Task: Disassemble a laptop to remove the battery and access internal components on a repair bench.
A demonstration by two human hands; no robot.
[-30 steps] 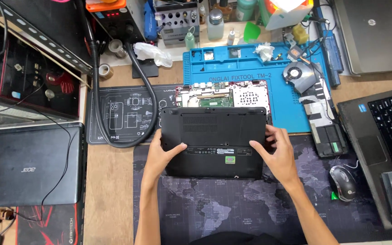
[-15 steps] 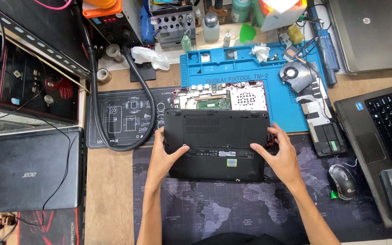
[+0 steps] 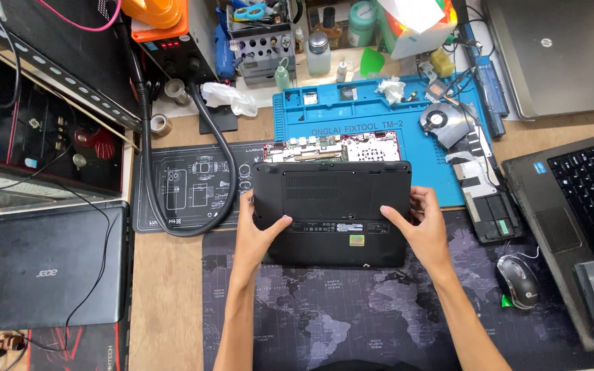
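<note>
Hands meet on a black laptop bottom cover at the middle of the desk. Its long axis runs left to right across the view, the vented edge pointing away from the person and the edge with the small green sticker pointing towards them. It lies flat over the laptop base, whose exposed circuit board shows just beyond the cover's far edge. The cover's near half rests over a dark mat with a world map, its far half over the blue repair mat.

The left hand grips the cover's left edge, thumb pressed on top and fingers curled around the side. The right hand holds the right edge the same way, thumb laid inward on the surface, fingers wrapped at the rim. Both grips are closed on the cover.

A loose cooling fan sits on the blue mat to the right, a mouse lies near the right forearm, a closed black laptop rests at far left, and an open laptop stands at far right.
</note>
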